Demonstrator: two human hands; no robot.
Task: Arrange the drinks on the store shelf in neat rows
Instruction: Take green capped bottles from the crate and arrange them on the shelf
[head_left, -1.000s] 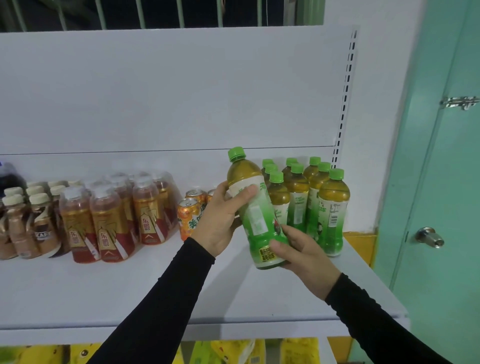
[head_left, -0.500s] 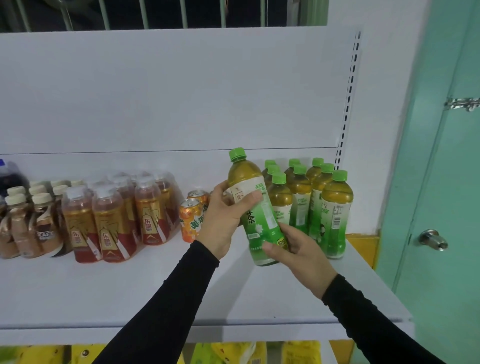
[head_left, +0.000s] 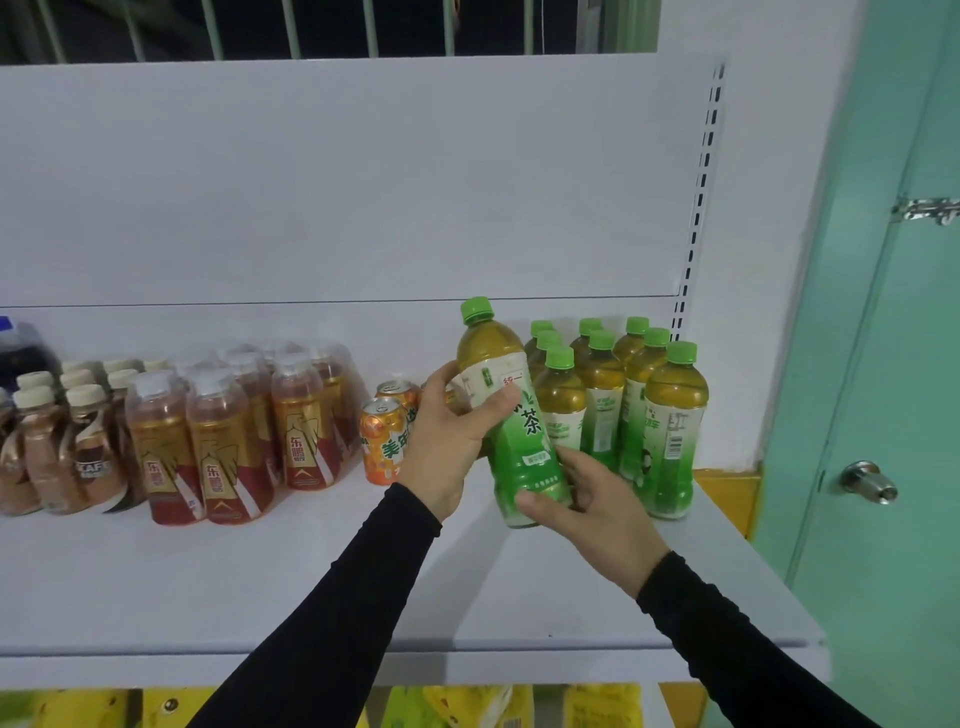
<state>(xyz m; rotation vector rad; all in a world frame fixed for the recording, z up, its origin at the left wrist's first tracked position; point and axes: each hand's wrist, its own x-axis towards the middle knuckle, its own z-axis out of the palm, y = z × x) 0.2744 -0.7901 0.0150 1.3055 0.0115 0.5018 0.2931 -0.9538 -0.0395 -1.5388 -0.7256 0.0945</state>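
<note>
Now green tea bottle (head_left: 511, 415) gripped between left hand (head_left: 451, 441) above, right hand (head_left: 592, 506) below

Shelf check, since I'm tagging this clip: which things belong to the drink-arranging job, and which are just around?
Job:
held green tea bottle, in left hand and right hand
green tea bottles
orange cans
wrapped red bottles
coffee bottles
shelf

Just around:
door
door knob
yellow packets below
</note>
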